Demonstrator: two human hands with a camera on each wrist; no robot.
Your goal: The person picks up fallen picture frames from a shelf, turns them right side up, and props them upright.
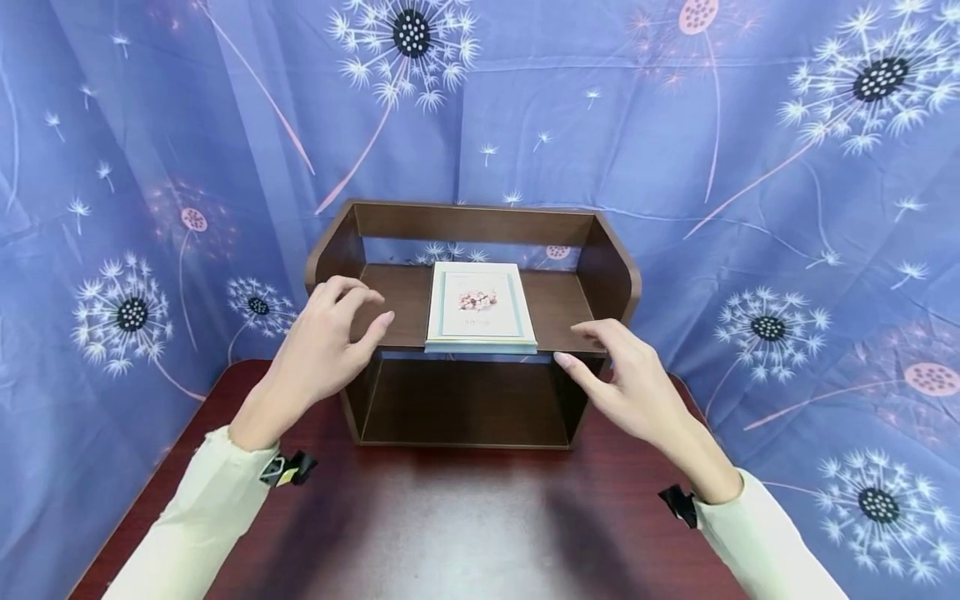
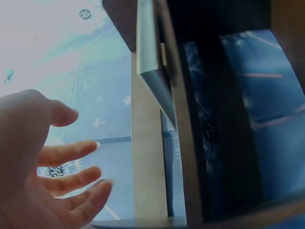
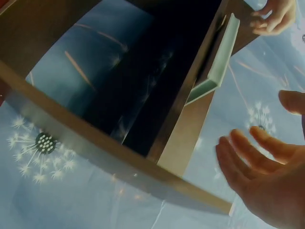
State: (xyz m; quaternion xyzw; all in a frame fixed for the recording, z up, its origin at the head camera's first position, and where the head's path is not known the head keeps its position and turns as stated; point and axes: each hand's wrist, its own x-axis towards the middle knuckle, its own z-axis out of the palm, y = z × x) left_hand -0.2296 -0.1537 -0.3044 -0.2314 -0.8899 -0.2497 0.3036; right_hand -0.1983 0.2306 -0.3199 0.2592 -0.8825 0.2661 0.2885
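Observation:
A white book point(image 1: 480, 304) with a pale blue border and a pink flower picture lies flat on the upper board of a small brown shelf point(image 1: 405, 310). Its near edge reaches the board's front edge. My left hand point(image 1: 318, 346) hovers at the shelf's left side, apart from the book, thumb and fingers spread and slightly bent. On the other side my right hand point(image 1: 626, 379) is held in much the same way by the right end of the board. Neither hand holds anything. In the left wrist view the book's pale edge point(image 2: 148, 47) shows beyond the loose fingers point(image 2: 71, 179).
The shelf stands on a dark red table point(image 1: 450, 517) with a glossy patch of light. Below the board is a compartment point(image 1: 465, 400) with a dark floor. A blue curtain point(image 1: 525, 108) with dandelion prints hangs behind and along both sides.

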